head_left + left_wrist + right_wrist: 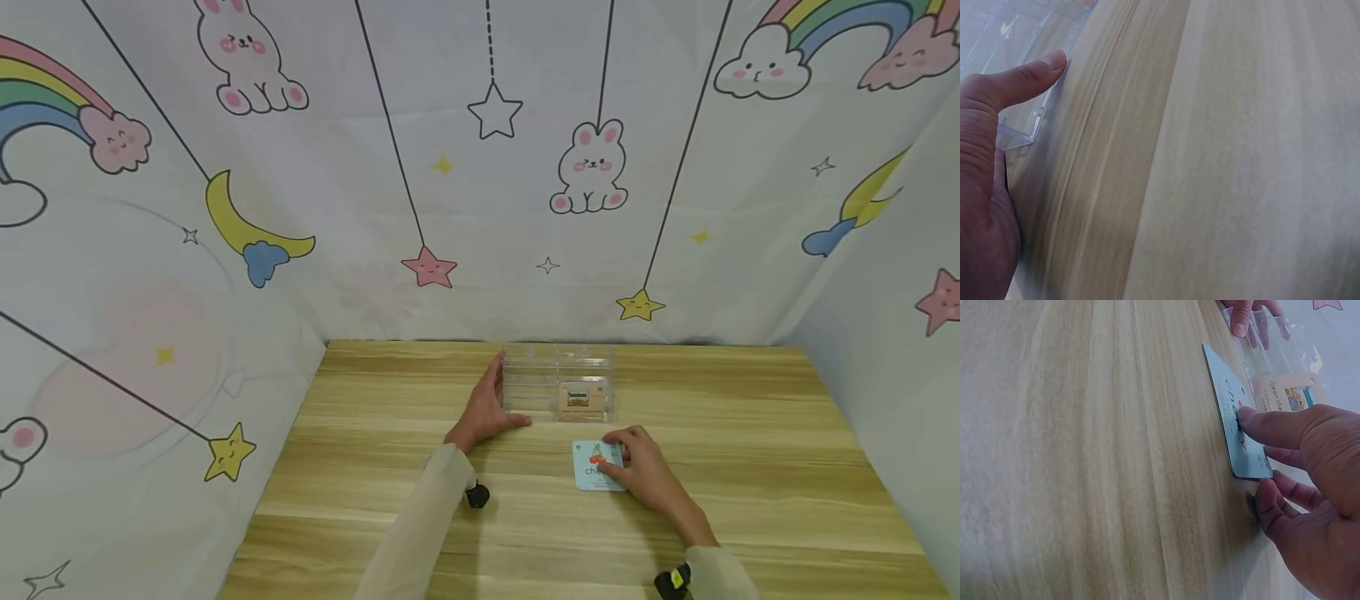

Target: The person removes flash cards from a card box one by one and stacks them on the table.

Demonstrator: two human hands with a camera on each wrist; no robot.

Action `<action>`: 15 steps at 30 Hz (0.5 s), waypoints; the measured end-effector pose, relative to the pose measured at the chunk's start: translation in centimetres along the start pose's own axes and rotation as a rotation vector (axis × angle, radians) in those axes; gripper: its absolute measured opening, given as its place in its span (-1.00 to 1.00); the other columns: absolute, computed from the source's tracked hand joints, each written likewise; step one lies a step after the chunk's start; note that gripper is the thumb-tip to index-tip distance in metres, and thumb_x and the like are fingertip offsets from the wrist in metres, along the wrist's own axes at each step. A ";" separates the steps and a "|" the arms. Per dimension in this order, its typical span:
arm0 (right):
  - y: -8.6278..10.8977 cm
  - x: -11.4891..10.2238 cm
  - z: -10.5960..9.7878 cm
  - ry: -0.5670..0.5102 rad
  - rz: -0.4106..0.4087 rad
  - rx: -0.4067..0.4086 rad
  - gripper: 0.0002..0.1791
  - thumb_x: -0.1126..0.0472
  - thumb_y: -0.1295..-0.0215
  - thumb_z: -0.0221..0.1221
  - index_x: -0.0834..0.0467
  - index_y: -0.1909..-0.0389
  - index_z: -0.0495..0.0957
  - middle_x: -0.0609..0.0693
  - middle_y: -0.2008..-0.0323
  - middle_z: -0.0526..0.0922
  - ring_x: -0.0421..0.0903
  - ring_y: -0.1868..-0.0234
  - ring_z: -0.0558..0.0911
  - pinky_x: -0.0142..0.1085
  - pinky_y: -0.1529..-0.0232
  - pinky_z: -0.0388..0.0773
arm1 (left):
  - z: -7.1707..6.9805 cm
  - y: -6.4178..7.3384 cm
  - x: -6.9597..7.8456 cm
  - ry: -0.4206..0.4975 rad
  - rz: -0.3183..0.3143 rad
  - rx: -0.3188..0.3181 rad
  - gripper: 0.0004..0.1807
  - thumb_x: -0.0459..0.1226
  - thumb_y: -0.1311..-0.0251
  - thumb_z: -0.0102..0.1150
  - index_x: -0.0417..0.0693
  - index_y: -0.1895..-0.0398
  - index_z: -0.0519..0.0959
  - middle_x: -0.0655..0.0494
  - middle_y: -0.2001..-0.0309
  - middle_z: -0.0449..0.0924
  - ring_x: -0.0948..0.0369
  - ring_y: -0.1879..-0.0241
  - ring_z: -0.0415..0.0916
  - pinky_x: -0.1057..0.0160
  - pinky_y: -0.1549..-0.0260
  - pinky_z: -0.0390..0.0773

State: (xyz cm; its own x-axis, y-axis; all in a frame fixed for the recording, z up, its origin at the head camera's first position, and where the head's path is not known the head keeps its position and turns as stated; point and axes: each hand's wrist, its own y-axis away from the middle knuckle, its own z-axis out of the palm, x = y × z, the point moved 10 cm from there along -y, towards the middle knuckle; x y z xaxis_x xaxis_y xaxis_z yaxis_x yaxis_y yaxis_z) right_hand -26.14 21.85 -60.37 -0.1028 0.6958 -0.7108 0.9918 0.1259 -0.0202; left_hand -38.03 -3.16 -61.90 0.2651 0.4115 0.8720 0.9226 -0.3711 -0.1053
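A clear plastic box with several compartments stands at the table's far edge. A tan picture card sits in its lower right compartment. My left hand holds the box at its left side, thumb along the lower front edge and fingers round the side. Nearer to me, my right hand pinches a light blue flashcard with cherries printed on it. The right thumb lies over part of the printed word, with the other fingers behind and under the card's edge.
The wood-grain table runs back to a white printed cloth. More cloth hangs at the left and right sides. Black wrist cameras show at the left cuff and the right cuff.
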 end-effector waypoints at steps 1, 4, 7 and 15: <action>0.0 0.0 0.0 -0.001 0.002 -0.002 -0.57 0.26 -0.19 0.51 0.31 -0.04 0.65 0.17 0.05 0.53 -0.03 0.22 0.45 -0.19 0.20 0.47 | 0.0 0.0 0.0 0.000 0.003 0.001 0.47 -0.22 0.13 0.74 0.02 -0.71 -0.19 -0.01 -0.66 -0.04 0.08 -0.59 0.04 0.16 -0.50 0.21; 0.1 -0.2 0.1 0.001 0.001 -0.009 -0.58 0.26 -0.19 0.51 0.32 -0.03 0.65 0.17 0.05 0.52 -0.03 0.22 0.44 -0.18 0.20 0.46 | 0.0 0.0 0.0 0.000 -0.005 -0.002 0.48 -0.21 0.13 0.74 0.06 -0.72 -0.20 0.00 -0.66 -0.05 0.10 -0.59 0.04 0.17 -0.50 0.20; 0.1 -0.4 0.1 0.010 -0.005 -0.012 -0.58 0.25 -0.19 0.51 0.33 -0.02 0.65 0.17 0.06 0.51 -0.04 0.22 0.43 -0.17 0.20 0.45 | 0.0 0.0 -0.1 0.002 -0.015 -0.006 0.49 -0.20 0.14 0.75 0.12 -0.72 -0.21 0.03 -0.66 -0.05 0.12 -0.59 0.03 0.20 -0.50 0.19; 0.1 -0.4 0.1 0.029 -0.020 -0.018 -0.57 0.23 -0.20 0.50 0.31 -0.03 0.65 0.14 0.09 0.50 -0.05 0.24 0.41 -0.20 0.23 0.42 | 0.1 0.1 -0.2 0.009 -0.025 -0.011 0.50 -0.21 0.14 0.75 0.20 -0.72 -0.22 0.11 -0.66 -0.06 0.20 -0.59 0.01 0.29 -0.49 0.17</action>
State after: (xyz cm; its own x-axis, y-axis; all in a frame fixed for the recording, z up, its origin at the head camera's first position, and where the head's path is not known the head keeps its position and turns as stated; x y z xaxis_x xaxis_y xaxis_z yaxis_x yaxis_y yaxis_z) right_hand -25.98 21.49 -60.15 -0.1248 0.7133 -0.6896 0.9881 0.1527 -0.0209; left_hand -38.02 -3.21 -62.15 0.2399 0.4135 0.8784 0.9257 -0.3701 -0.0786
